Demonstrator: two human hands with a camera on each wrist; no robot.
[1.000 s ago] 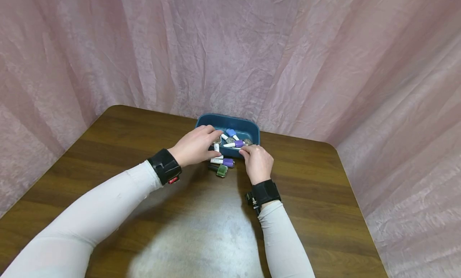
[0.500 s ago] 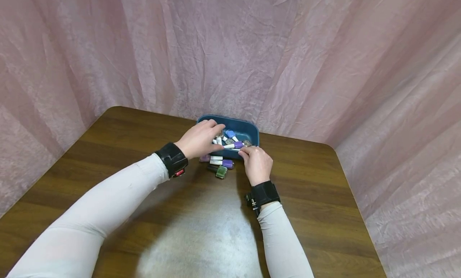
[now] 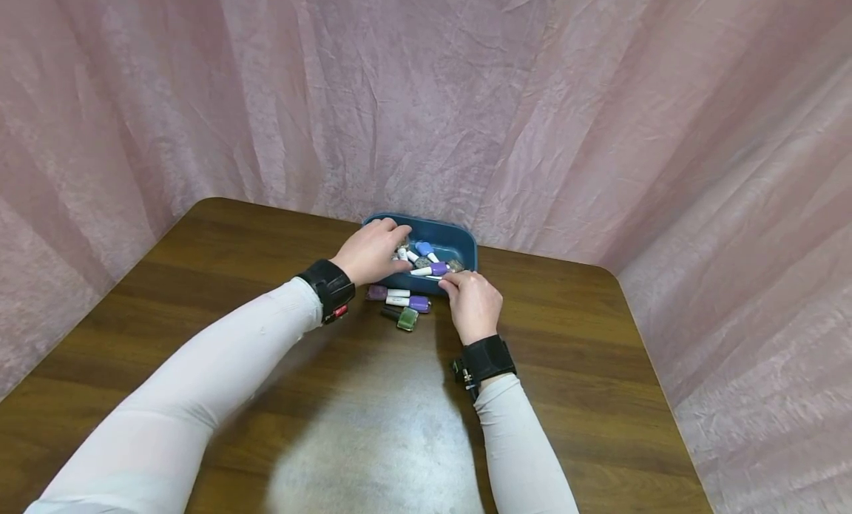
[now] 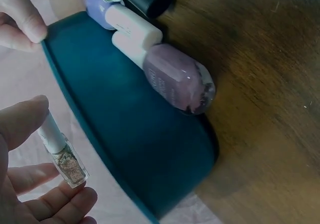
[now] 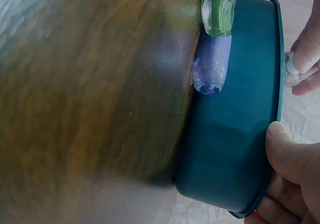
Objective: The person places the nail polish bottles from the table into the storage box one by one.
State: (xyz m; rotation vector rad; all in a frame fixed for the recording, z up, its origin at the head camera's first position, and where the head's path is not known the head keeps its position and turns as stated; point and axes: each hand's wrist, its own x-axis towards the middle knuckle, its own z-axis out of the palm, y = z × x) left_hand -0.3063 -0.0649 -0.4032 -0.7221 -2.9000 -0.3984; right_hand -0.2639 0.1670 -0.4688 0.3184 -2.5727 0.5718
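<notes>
My left hand [image 3: 373, 251] is above the left end of a teal plastic bin [image 4: 115, 108], holding a small clear nail polish bottle [image 4: 69, 165] with gold glitter and a white cap. Its thumb is at the cap and its fingertips are around the glass. My right hand [image 3: 474, 299] pinches the bin's front rim near the right corner, thumb outside. In the bin lie several nail polishes, among them a blue nail polish [image 3: 424, 248] and a purple nail polish [image 3: 439, 268]. The left hand hides part of the bin's inside.
Against the bin's front, on the wooden table [image 3: 566, 366], lie a dusky purple nail polish [image 4: 177, 78], a lilac nail polish [image 5: 212, 66] and a green nail polish [image 3: 407, 319] with a black cap. A pink curtain [image 3: 426, 92] hangs behind the table.
My left hand has moved from the bin's front edge farther back over its left end, carrying the glitter nail polish. The dusky purple nail polish has come into view. My right hand keeps its pinch.
</notes>
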